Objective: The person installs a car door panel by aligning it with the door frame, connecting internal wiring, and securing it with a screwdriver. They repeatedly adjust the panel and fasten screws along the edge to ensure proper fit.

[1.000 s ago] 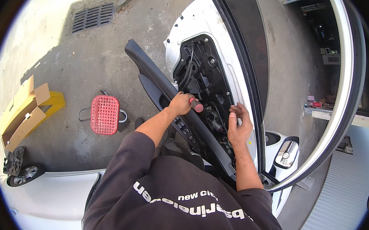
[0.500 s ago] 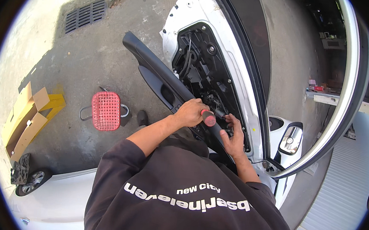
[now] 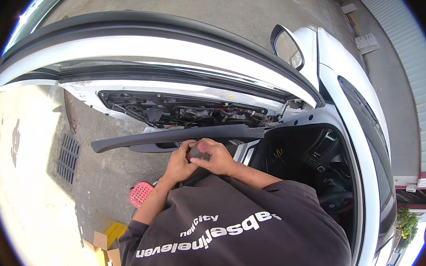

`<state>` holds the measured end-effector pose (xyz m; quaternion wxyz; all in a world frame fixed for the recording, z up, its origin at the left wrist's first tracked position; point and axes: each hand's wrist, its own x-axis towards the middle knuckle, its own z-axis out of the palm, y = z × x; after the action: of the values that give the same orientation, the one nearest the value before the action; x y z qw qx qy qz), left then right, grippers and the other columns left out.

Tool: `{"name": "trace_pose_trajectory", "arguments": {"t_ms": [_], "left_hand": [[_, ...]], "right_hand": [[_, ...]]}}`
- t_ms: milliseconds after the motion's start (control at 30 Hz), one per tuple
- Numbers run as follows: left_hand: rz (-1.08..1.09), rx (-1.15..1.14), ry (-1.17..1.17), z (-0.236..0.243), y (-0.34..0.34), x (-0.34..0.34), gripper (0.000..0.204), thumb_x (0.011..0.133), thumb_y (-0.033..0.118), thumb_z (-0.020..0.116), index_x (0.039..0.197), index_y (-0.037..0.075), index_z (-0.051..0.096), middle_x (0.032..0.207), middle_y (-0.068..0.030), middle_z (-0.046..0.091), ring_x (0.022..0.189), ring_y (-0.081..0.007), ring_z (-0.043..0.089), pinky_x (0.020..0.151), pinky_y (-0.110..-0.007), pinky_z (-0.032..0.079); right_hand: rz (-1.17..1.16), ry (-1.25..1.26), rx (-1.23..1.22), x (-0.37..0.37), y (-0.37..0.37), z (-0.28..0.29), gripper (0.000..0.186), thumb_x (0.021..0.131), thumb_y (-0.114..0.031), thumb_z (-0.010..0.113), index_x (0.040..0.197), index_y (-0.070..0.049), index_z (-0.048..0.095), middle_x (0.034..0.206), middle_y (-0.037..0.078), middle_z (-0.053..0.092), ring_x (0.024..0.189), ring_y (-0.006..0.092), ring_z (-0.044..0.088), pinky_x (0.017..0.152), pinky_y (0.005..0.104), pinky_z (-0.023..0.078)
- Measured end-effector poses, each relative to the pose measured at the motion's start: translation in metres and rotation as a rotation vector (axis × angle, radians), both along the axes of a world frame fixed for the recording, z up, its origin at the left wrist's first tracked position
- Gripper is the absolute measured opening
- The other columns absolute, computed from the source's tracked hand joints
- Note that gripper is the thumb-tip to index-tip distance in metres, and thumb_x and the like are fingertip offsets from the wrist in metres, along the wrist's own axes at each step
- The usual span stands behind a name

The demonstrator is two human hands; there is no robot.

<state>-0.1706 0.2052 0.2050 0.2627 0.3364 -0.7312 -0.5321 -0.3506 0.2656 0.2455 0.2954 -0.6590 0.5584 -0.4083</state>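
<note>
My left hand [image 3: 180,163] and my right hand [image 3: 217,158] are together in front of my chest, both closed around a screwdriver [image 3: 201,151] with a dark and red handle. Its red end points up toward me; its shaft is hidden by my fingers and sleeves. Just beyond my hands, a black door trim panel [image 3: 173,136] stands apart from the open white car door [image 3: 90,89]. In the door's opening, dark inner parts and wiring [image 3: 194,113] are exposed. The panel's lower part is hidden behind my hands and body.
The car's dark cabin [image 3: 315,160] opens to my right, framed by a white pillar. A side mirror [image 3: 289,48] sits beyond the door. A red woven stool [image 3: 141,193] and an opened cardboard box [image 3: 108,249] stand at lower left, near a floor drain grate [image 3: 68,157].
My view has turned to the right. Earlier my left hand held the screwdriver at the panel and my right hand was by the door; now both hands have come together around the handle, closer to me.
</note>
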Motion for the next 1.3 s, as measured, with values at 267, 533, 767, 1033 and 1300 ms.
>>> {"name": "trace_pose_trajectory", "arguments": {"t_ms": [267, 533, 767, 1033, 1300], "left_hand": [[-0.001, -0.069, -0.136, 0.031, -0.007, -0.027, 0.068, 0.084, 0.023, 0.082, 0.141, 0.004, 0.051, 0.113, -0.0221, 0.072, 0.104, -0.0378, 0.073, 0.090, -0.042, 0.057], [0.108, -0.018, -0.152, 0.008, 0.006, 0.017, 0.050, 0.085, 0.027, 0.082, 0.124, 0.000, 0.067, 0.105, -0.0198, 0.075, 0.099, -0.0299, 0.075, 0.087, -0.039, 0.056], [0.341, 0.135, -0.014, -0.002, 0.029, 0.057, 0.051, 0.083, 0.038, 0.082, 0.113, -0.002, 0.072, 0.085, -0.0214, 0.074, 0.081, -0.0318, 0.075, 0.076, -0.040, 0.057], [0.623, 0.259, 0.014, -0.031, 0.070, 0.069, 0.051, 0.084, 0.045, 0.079, 0.109, 0.000, 0.074, 0.084, -0.0198, 0.074, 0.083, -0.0357, 0.074, 0.079, -0.042, 0.057], [0.850, 0.389, 0.043, -0.049, 0.087, 0.057, 0.041, 0.083, 0.034, 0.083, 0.097, -0.003, 0.072, 0.070, -0.0181, 0.068, 0.063, -0.0233, 0.067, 0.064, -0.038, 0.052]], "right_hand": [[-0.108, -0.059, 0.034, -0.004, 0.010, -0.009, 0.043, 0.088, -0.032, 0.079, 0.110, 0.003, 0.067, 0.098, 0.016, 0.068, 0.080, 0.0306, 0.069, 0.076, 0.0403, 0.056], [0.266, 0.048, 0.250, -0.050, -0.020, 0.025, 0.046, 0.094, -0.026, 0.073, 0.129, 0.003, 0.064, 0.108, 0.018, 0.074, 0.096, 0.0275, 0.074, 0.084, 0.0378, 0.058], [0.028, 0.097, 0.052, -0.041, -0.146, 0.108, 0.035, 0.103, -0.030, 0.065, 0.113, 0.004, 0.067, 0.089, 0.009, 0.072, 0.082, 0.0137, 0.067, 0.076, 0.0279, 0.054], [0.159, 0.567, -0.331, 0.069, -0.300, 0.169, 0.058, 0.102, -0.046, 0.060, 0.137, 0.000, 0.059, 0.109, 0.018, 0.073, 0.098, 0.0316, 0.071, 0.089, 0.0432, 0.055], [0.436, 0.717, -0.157, 0.132, -0.362, 0.165, 0.054, 0.103, -0.044, 0.055, 0.130, 0.003, 0.063, 0.113, 0.028, 0.071, 0.111, 0.0463, 0.065, 0.096, 0.0491, 0.051]]}}
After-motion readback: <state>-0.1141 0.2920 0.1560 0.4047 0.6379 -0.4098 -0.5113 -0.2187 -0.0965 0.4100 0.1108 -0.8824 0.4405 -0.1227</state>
